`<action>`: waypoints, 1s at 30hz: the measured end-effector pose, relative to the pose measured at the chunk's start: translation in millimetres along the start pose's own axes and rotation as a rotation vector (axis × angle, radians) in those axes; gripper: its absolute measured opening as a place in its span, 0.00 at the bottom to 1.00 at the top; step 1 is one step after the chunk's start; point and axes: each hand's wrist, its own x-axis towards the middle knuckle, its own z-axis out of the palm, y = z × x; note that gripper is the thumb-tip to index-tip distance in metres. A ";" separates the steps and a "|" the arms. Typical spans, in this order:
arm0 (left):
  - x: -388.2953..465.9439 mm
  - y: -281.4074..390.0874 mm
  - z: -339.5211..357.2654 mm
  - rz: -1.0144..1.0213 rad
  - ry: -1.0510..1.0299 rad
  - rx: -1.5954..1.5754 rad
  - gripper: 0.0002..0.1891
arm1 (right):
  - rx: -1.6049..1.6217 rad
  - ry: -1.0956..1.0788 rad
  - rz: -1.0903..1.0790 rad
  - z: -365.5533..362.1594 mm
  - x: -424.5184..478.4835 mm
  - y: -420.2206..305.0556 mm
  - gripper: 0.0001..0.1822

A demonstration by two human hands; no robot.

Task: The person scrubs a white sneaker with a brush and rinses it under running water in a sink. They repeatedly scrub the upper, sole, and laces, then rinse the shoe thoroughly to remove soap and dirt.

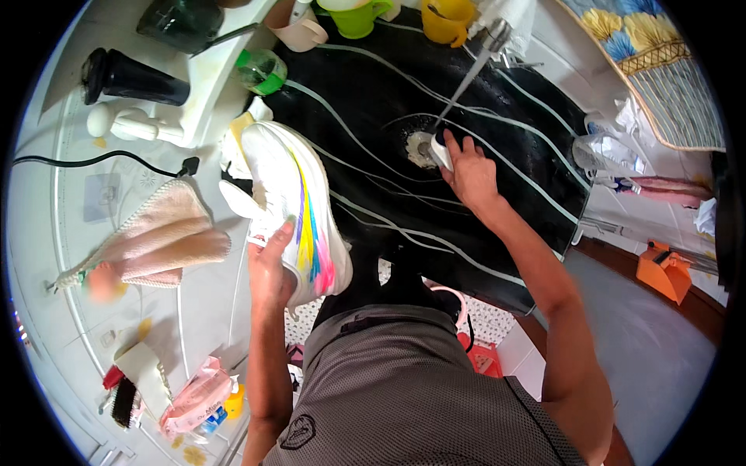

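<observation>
My left hand (271,262) holds a white sneaker (315,221) by its heel end, at the left side of a black sink counter (373,110) with pale wavy lines. Yellow, blue, purple and pink streaks mark the shoe's side. On the right, my right hand (471,172) grips a small white brush (441,151) with a dark edge, close to the drain (421,149). Water runs in a thin stream from the metal faucet (497,35) down beside the brush. Whether bristles show on the brush I cannot tell.
Green (355,17), yellow (446,20) and pale pink (295,29) cups line the far edge, near a green-capped bottle (262,72). A pink towel (166,239) hangs on the left wall. An orange dustpan (663,271) hangs at the right.
</observation>
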 end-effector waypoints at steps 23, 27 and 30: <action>-10.2 -6.8 13.9 -0.006 -0.015 -0.049 0.29 | 2.207 -0.262 0.224 30.2 84.5 35.5 0.31; -12.3 -7.5 13.9 0.022 -0.006 -0.028 0.26 | 1.987 -0.164 0.260 28.9 77.2 33.7 0.29; -11.3 -7.7 10.5 0.009 -0.013 -0.013 0.26 | 1.587 -0.136 0.218 20.5 65.5 21.3 0.30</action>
